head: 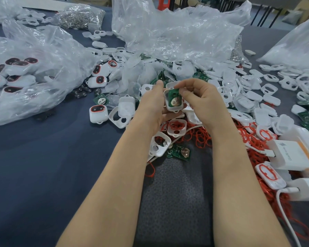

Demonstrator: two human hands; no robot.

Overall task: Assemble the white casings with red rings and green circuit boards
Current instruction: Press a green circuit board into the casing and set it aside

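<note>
Both hands grip one white casing [173, 102] — left hand [154, 102] cradling, right hand [194, 97] pinching its green circuit board [174, 99] (seated inside).

Head-worn view, downward, close over table [34, 166]

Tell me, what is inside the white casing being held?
A green circuit board bearing a round metal disc sits in the white casing. The right hand covers its top edge; anything under the board is hidden.
</note>
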